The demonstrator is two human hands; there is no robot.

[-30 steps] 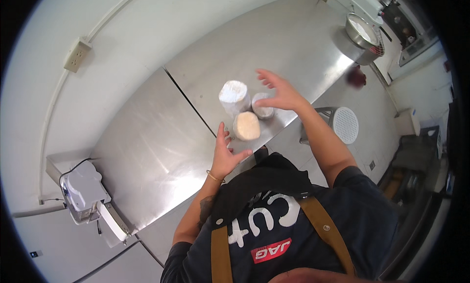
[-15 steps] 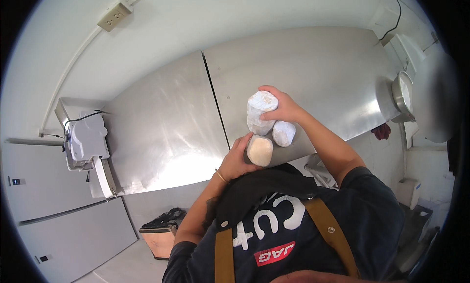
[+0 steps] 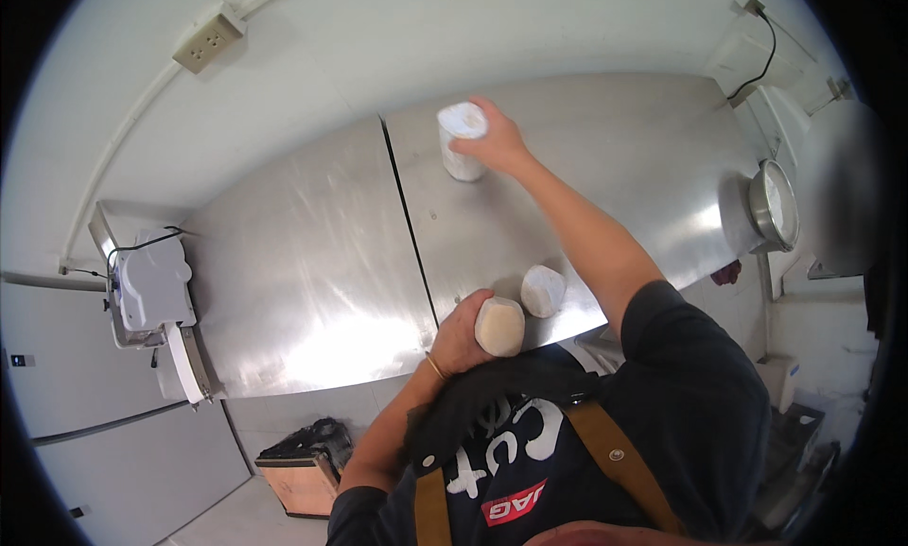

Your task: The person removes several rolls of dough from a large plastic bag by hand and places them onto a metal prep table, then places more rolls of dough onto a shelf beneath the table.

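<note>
My right hand, arm stretched out, is wrapped around a white, frosted-looking cylindrical roll that stands upright on the far part of the steel table. Close to my body, the fingers of my left hand curl round a similar roll with a pale beige top end. A third white roll is upright near the front edge, just right of the one in my left hand, with no hand on it. What the rolls are made of I cannot tell.
A grey-white slicing machine stands at the table's left end. A round metal bowl sits by the right end. A narrow dark seam crosses the tabletop. A wooden box with black plastic is on the floor at left.
My right hand has carried its roll away from the other two, to the far side of the table. My left hand still grips the beige-ended roll; the third roll stays near the front edge.
</note>
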